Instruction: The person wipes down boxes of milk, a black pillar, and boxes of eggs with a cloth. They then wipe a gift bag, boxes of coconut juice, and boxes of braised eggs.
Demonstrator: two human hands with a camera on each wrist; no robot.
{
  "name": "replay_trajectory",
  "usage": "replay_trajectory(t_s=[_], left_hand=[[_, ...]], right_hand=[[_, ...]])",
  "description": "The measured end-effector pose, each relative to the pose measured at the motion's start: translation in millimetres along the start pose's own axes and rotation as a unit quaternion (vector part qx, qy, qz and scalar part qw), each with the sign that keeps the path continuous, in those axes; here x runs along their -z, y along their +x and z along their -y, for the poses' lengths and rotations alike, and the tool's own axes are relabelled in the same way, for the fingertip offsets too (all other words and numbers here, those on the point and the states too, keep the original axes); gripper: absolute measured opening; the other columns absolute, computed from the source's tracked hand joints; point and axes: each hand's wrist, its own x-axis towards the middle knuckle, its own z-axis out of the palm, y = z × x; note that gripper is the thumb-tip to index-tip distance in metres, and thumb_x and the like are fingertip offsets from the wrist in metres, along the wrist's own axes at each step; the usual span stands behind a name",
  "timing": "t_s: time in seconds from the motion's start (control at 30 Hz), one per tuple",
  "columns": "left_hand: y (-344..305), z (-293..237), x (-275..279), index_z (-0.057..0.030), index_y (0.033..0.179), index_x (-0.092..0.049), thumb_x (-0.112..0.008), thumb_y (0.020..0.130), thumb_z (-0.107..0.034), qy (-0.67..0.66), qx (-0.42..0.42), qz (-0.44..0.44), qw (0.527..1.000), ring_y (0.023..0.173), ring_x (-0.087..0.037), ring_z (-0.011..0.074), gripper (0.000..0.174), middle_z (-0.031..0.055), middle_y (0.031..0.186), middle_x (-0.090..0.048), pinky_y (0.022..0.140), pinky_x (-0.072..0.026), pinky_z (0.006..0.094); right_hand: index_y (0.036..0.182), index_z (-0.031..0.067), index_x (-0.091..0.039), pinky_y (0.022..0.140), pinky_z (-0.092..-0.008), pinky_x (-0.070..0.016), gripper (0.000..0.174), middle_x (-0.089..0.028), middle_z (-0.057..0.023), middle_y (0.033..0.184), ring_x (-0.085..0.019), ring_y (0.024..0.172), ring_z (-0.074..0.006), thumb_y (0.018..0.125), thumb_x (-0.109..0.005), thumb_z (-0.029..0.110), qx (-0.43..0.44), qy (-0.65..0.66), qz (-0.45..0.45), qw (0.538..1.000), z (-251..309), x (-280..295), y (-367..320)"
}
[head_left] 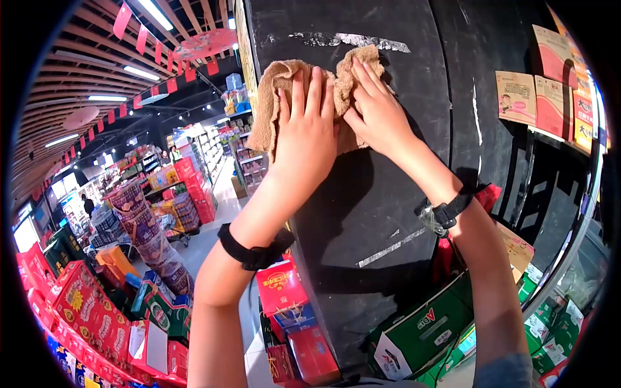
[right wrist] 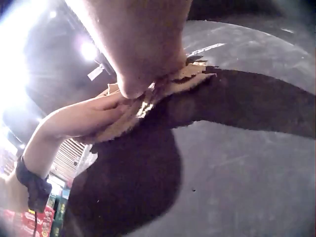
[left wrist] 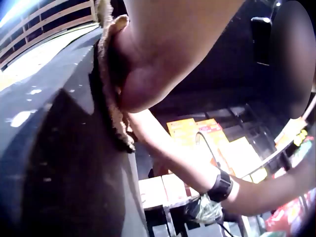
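Note:
A tan terry cloth point(head_left: 264, 116) lies bunched and wrinkled against a black upright panel point(head_left: 336, 220). My left hand point(head_left: 306, 136) presses flat on the cloth's left part, fingers straight and pointing up. On the right part rests my right hand point(head_left: 380, 115), its fingers extended over a raised fold and its thumb close to the left hand. In the left wrist view the cloth point(left wrist: 109, 98) shows edge-on between hand and panel. From the right wrist, the cloth point(right wrist: 116, 129) sits under both hands, with fingertips mostly hidden.
Whitish scuffed strips point(head_left: 381, 43) mark the panel above the cloth, with another pale streak point(head_left: 391, 249) lower down. Green cartons point(head_left: 427, 323) and red gift boxes point(head_left: 283, 288) stand below. Flat cardboard boxes point(head_left: 517, 97) sit at right; store shelves and stacked goods fill the left.

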Motion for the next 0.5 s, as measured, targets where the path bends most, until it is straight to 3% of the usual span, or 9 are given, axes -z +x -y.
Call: replay_trajectory(t_s=[0.1, 0.17, 0.23, 0.33, 0.4, 0.47, 0.5], left_hand=[[-23, -23, -2, -0.0047, 0.129, -0.041, -0.062, 0.074, -0.030, 0.079, 0.005, 0.058, 0.995, 0.128, -0.025, 0.0393, 0.064, 0.0122, 0.142, -0.026, 0.099, -0.0239, 0.0583], [-54, -34, -5, -0.0079, 0.129, -0.041, -0.063, 0.073, -0.035, 0.065, -0.035, 0.107, 0.992, 0.127, -0.026, 0.0391, 0.067, 0.0104, 0.143, -0.025, 0.099, -0.0237, 0.0584], [-74, -32, 2, -0.0169, 0.130, -0.043, -0.065, 0.071, -0.038, -0.005, -0.052, 0.144, 0.988, 0.128, -0.023, 0.0419, 0.066, 0.0063, 0.144, -0.023, 0.100, -0.0216, 0.0595], [-63, -21, 11, -0.0231, 0.129, -0.045, -0.066, 0.070, -0.038, -0.006, -0.068, 0.134, 0.989, 0.131, -0.016, 0.0431, 0.064, 0.0063, 0.145, -0.021, 0.101, -0.0200, 0.0607], [-39, -10, 8, -0.0225, 0.128, -0.045, -0.067, 0.069, -0.040, -0.015, -0.090, 0.093, 0.991, 0.130, -0.019, 0.0420, 0.065, 0.0067, 0.144, -0.024, 0.100, -0.0230, 0.0585], [-12, -1, -6, -0.0209, 0.123, -0.051, -0.063, 0.072, -0.040, 0.000, -0.101, -0.007, 0.995, 0.128, -0.026, 0.0371, 0.056, 0.0083, 0.136, -0.037, 0.101, -0.0249, 0.0535], [-1, 2, -16, -0.0157, 0.125, -0.049, -0.057, 0.077, -0.033, 0.009, -0.100, -0.040, 0.994, 0.129, -0.027, 0.0318, 0.052, 0.0080, 0.136, -0.038, 0.103, -0.0233, 0.0499]], right_hand=[[0.086, -0.0096, -0.054, 0.102, -0.0437, -0.0306, 0.027, -0.032, -0.0231, 0.136, -0.027, 0.130, -0.0363, 0.075, -0.054, 0.015, 0.001, 0.002, 0.033, 0.999, 14, -5, -39], [0.084, -0.0092, -0.055, 0.103, -0.0432, -0.0289, 0.026, -0.027, -0.0218, 0.140, -0.021, 0.133, -0.0352, 0.076, -0.055, 0.015, 0.019, 0.019, 0.101, 0.995, 14, -1, -77], [0.083, -0.0084, -0.055, 0.104, -0.0422, -0.0293, 0.028, -0.025, -0.0200, 0.141, -0.021, 0.133, -0.0341, 0.077, -0.056, 0.019, 0.074, 0.026, 0.106, 0.991, 6, -2, -108], [0.070, -0.0049, -0.056, 0.103, -0.0414, -0.0302, 0.025, -0.024, -0.0161, 0.143, -0.019, 0.134, -0.0321, 0.074, -0.060, 0.019, 0.066, 0.023, 0.199, 0.978, -2, 13, -95], [0.067, -0.0047, -0.055, 0.102, -0.0423, -0.0307, 0.027, -0.022, -0.0149, 0.144, -0.020, 0.133, -0.0311, 0.074, -0.057, 0.021, 0.049, 0.006, 0.192, 0.980, -15, 17, -72], [0.086, -0.0091, -0.055, 0.102, -0.0433, -0.0292, 0.035, -0.022, -0.0172, 0.143, -0.023, 0.131, -0.0328, 0.079, -0.053, 0.025, 0.085, -0.062, 0.084, 0.991, -40, 5, -51], [0.100, -0.0079, -0.051, 0.102, -0.0416, -0.0299, 0.038, -0.025, -0.0188, 0.141, -0.025, 0.130, -0.0335, 0.080, -0.052, 0.024, 0.022, -0.088, 0.110, 0.990, -41, 12, -37]])
